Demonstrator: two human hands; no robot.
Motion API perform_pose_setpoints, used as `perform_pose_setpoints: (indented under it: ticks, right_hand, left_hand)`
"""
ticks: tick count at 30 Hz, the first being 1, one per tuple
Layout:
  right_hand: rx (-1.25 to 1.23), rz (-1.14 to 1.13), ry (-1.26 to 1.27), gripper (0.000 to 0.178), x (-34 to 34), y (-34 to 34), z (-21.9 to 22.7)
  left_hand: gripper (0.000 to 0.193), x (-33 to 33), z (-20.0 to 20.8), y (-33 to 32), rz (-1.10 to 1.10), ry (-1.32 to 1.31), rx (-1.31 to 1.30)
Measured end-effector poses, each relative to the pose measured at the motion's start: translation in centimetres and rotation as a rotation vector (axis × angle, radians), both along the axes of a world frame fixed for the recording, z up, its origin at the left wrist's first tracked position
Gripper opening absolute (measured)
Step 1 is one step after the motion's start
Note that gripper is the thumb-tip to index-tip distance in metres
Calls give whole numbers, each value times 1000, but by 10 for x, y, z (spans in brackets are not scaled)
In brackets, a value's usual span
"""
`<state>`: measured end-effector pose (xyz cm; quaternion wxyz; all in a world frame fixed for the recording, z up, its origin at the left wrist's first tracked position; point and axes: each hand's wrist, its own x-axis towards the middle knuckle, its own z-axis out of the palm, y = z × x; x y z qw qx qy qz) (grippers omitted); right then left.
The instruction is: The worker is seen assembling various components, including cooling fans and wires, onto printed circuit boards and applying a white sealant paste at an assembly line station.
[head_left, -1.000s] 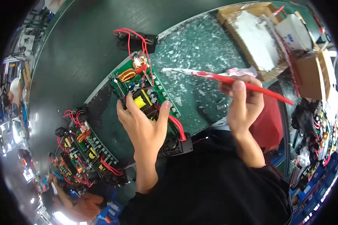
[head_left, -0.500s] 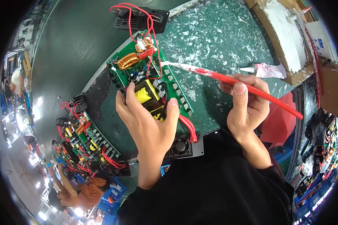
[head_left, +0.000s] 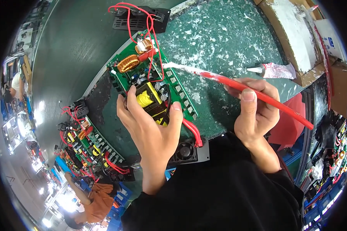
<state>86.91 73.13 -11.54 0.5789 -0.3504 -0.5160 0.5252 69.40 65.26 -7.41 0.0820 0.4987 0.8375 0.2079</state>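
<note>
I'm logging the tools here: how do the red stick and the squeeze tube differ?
The red stick is long and thin; the squeeze tube is shorter and thicker. The right hand holds the red stick, while the squeeze tube lies on the table. Both have whitish tips toward the picture's left.

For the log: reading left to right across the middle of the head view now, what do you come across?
Wired circuit boards at left, left hand on the green circuit board, black fan, right hand holding a red stick, more circuit boards at the right edge.
</note>
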Motion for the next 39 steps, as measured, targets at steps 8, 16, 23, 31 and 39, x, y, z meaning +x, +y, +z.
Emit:
perform_pose_setpoints:
  ticks: [8, 16, 23, 31, 39]
  right_hand:
    - [32, -1, -115, 20, 2, 3, 5]
    - [59, -84, -75, 21, 8, -1, 0]
    - [75, -1, -183, 21, 11, -3, 4]
    - [204, 71, -153, 21, 19, 1, -2]
    - [38, -7, 4, 21, 10, -2, 1]
  left_hand:
    - [85, 0, 3, 0, -2, 7, -7]
    - [84, 1, 3, 0, 3, 9, -9]
    - [84, -1, 1, 0, -10, 15, -21]
    - [84, 0, 3, 2, -10, 3, -27]
    - [84, -1, 2, 0, -19, 6, -27]
